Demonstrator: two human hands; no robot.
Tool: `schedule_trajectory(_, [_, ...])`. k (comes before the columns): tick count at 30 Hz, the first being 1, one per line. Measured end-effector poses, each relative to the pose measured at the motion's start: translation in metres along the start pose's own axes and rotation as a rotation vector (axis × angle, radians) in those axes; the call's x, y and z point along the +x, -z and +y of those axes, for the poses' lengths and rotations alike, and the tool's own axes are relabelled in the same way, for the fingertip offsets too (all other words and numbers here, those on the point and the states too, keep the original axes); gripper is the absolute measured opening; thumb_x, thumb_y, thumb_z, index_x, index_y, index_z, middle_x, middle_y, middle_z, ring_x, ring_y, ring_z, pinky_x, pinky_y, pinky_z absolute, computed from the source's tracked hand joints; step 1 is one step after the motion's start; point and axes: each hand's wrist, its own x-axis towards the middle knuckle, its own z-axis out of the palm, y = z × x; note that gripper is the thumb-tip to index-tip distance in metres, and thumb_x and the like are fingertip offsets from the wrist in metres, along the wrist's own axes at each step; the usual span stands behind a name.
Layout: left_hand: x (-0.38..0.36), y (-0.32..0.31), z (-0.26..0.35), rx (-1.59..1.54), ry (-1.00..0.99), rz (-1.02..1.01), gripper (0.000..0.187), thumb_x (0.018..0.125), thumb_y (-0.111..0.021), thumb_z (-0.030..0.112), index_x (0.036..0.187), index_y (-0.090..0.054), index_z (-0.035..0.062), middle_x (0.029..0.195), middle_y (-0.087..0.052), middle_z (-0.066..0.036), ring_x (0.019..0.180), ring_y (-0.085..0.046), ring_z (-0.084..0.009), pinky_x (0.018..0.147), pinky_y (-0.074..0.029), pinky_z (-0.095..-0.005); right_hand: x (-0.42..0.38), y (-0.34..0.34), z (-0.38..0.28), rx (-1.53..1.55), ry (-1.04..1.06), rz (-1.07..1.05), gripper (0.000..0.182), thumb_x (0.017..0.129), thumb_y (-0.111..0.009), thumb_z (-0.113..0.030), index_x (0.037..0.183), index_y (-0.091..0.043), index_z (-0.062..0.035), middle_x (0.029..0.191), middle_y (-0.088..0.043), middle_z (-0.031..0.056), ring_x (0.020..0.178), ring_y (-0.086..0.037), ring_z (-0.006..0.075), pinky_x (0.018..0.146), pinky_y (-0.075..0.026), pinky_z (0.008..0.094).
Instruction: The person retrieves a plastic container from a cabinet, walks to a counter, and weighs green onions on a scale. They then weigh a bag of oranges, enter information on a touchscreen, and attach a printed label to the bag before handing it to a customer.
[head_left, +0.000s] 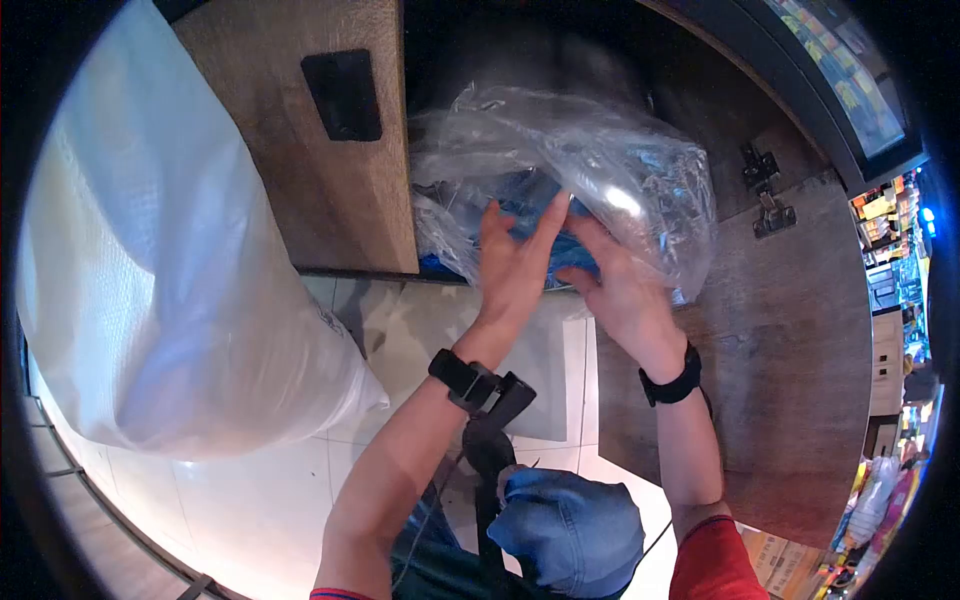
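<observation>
A clear plastic bag (640,190) with blue contents (520,190) lies at the mouth of a dark cabinet; what the blue contents are, I cannot make out. My left hand (518,262) is over the bag's near side, its fingers stretched forward and its thumb and fingers apart. Just to its right, my right hand (625,290) touches the bag's near edge, thumb and fingers spread, with some fingers partly covered by the clear plastic. The two hands are close together at the fingertips. Black bands circle both wrists.
A brown cabinet door (770,370) stands open on the right, with metal hinges (768,195). Another wooden panel (345,200) is left of the opening. A large white sack (180,300) stands on the tiled floor at left. Packed shelves (890,260) line the far right.
</observation>
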Motion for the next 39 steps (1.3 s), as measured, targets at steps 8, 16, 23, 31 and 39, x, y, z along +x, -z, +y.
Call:
schedule_trajectory(8, [0.009, -0.010, -0.006, -0.280, 0.137, -0.114, 0.085, 0.080, -0.068, 0.046, 0.139, -0.031, -0.0014, 0.132, -0.045, -0.018, 0.119, -0.046, -0.0309, 0.092, -0.045, -0.0369, -0.030, -0.003, 0.014, -0.218, -0.163, -0.196, 0.061, 0.078, -0.072, -0.023, 0.133, -0.049, -0.0078, 0.127, -0.055, 0.0143, 0.116, -0.052, 0.0327, 0.100, -0.039, 0.0428])
schedule_trajectory(16, [-0.017, 0.036, -0.038, -0.460, 0.508, -0.087, 0.036, 0.087, -0.063, 0.025, 0.117, -0.049, 0.0122, 0.125, -0.049, -0.011, 0.102, -0.056, -0.0338, 0.092, -0.046, -0.0541, 0.002, 0.055, 0.021, 0.715, -0.271, 0.025, 0.055, 0.084, -0.069, -0.034, 0.129, -0.052, -0.0064, 0.116, -0.063, 0.0138, 0.107, -0.059, 0.0232, 0.091, -0.046, 0.0338])
schedule_trajectory(23, [-0.043, 0.093, -0.035, -0.683, 0.467, -0.348, 0.056, 0.086, -0.055, 0.006, 0.138, -0.035, 0.0139, 0.134, -0.043, -0.014, 0.113, -0.053, -0.0334, 0.089, -0.048, -0.0532, 0.009, 0.081, -0.006, 1.231, -0.539, -0.130, 0.074, 0.092, -0.022, -0.067, 0.148, -0.023, -0.0182, 0.151, -0.023, 0.0120, 0.141, -0.016, 0.0317, 0.107, -0.013, 0.0604])
schedule_trajectory(31, [-0.074, 0.128, -0.017, -0.514, 0.341, -0.439, 0.064, 0.090, -0.052, 0.012, 0.147, -0.023, 0.0178, 0.145, -0.035, -0.016, 0.122, -0.048, -0.0356, 0.090, -0.048, -0.0485, -0.044, 0.056, -0.006, 1.672, -0.484, -0.083, 0.086, 0.091, -0.026, -0.067, 0.147, -0.014, -0.0029, 0.153, -0.015, 0.0180, 0.142, -0.015, 0.0310, 0.112, -0.018, 0.0498])
schedule_trajectory(39, [-0.168, 0.183, 0.044, -0.011, 0.254, -0.108, 0.049, 0.094, -0.055, 0.022, 0.136, -0.038, 0.0053, 0.135, -0.047, -0.014, 0.116, -0.054, -0.0281, 0.084, -0.051, -0.0377, -0.146, 0.110, -0.042, 1.566, -0.950, -0.635, 0.025, 0.094, -0.051, -0.016, 0.088, -0.064, 0.0044, 0.099, -0.066, 0.0182, 0.098, -0.063, 0.0252, 0.090, -0.048, 0.0384])
